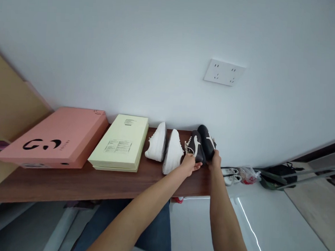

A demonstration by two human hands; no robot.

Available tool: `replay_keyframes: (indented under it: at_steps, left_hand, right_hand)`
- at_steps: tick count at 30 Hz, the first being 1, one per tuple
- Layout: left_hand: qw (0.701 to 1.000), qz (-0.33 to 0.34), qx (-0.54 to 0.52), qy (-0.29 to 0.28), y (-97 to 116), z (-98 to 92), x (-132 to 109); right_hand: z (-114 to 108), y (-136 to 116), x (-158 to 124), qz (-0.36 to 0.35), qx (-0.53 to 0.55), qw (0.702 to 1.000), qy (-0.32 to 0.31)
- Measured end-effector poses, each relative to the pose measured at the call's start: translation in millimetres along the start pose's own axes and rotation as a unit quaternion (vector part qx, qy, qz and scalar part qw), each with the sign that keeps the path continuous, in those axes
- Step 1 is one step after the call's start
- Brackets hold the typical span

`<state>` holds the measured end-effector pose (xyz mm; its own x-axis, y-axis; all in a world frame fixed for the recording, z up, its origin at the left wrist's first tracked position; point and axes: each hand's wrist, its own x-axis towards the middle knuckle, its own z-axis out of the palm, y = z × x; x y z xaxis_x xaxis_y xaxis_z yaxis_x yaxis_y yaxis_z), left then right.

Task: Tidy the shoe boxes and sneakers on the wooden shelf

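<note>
A pair of black shoes with cream markings lies on the right end of a brown wooden shelf, soles not visible. My left hand (190,165) is at the near end of the left black shoe (196,144), touching it, with its fingers stretched out and apart. My right hand (215,159) grips the near end of the right black shoe (206,142), its fingers partly hidden behind the shoe. The two black shoes lean close together. Just left of them are two white shoes, one (157,144) beside the other (173,152).
On the brown shelf (95,187) stand a pink box (61,134) and a pale green box (121,141). A wall socket (224,72) is above. Right of the shelf, lower down, are white shoes (232,179), a plastic bag (248,176) and a black bag (278,176).
</note>
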<state>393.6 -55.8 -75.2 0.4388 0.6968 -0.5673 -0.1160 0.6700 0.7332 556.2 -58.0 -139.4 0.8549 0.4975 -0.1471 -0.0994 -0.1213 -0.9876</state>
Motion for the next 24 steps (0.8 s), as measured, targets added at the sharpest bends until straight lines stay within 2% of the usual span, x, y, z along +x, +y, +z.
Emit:
replay_keyframes:
  at_steps: [2, 4, 5, 7, 8, 10, 12, 13, 14, 16, 17, 19, 21, 22, 23, 24]
  left_hand:
    - [0.999, 0.009, 0.018, 0.027, -5, 1.3, -9]
    - [0.997, 0.045, 0.052, 0.042, -11, -1.6, -26]
    - [0.995, 0.067, 0.071, 0.033, -14, -6.7, -38]
    - [0.99, 0.103, 0.099, -0.021, -19, -27.9, -67]
    - [0.986, 0.112, 0.104, -0.06, -20, -44.9, -83]
    - [0.979, 0.124, 0.111, -0.114, -21, -91.2, -115]
    - [0.973, 0.152, 0.113, -0.129, -19, -148.7, -146]
    - [0.972, 0.17, 0.118, -0.109, -18, -179.0, -160]
    - [0.972, 0.193, 0.122, -0.054, -16, -209.1, -172]
    - [0.958, 0.241, 0.118, 0.097, -12, -266.4, -194]
    - [0.939, 0.272, 0.114, 0.18, -10, -293.5, -202]
    - [0.872, 0.337, 0.101, 0.339, -4, -346.0, -214]
    - [0.786, 0.388, 0.077, 0.476, 5, -398.6, -219]
    - [0.744, 0.399, 0.06, 0.533, 11, -424.9, -219]
    - [0.715, 0.399, 0.046, 0.572, 18, -450.5, -218]
    - [0.703, 0.389, 0.042, 0.593, 27, -474.6, -217]
  right_hand:
    - [1, 1, -5, -0.002, -0.079, 0.996, 0.029]
    - [-1, -1, -12, -0.009, -0.118, 0.991, 0.056]
    - [-3, -2, -15, -0.017, -0.135, 0.988, 0.066]
    - [-9, -4, -25, -0.032, -0.167, 0.982, 0.082]
    - [-13, -5, -31, -0.038, -0.178, 0.979, 0.088]
    - [-21, -6, -47, -0.065, -0.197, 0.973, 0.099]
    - [-24, -8, -68, -0.129, -0.212, 0.961, 0.121]
    - [-23, -10, -82, -0.172, -0.21, 0.953, 0.135]
    - [-18, -13, -99, -0.21, -0.197, 0.947, 0.142]
    - [1, -20, -143, -0.266, -0.149, 0.944, 0.124]
    - [15, -24, -171, -0.294, -0.129, 0.942, 0.095]
    - [46, -30, -235, -0.368, -0.11, 0.922, 0.038]
    - [79, -31, -305, -0.425, -0.091, 0.897, -0.075]
    - [96, -29, -339, -0.438, -0.072, 0.881, -0.165]
    - [114, -26, -370, -0.439, -0.051, 0.859, -0.26]
    - [132, -22, -398, -0.421, -0.041, 0.836, -0.35]
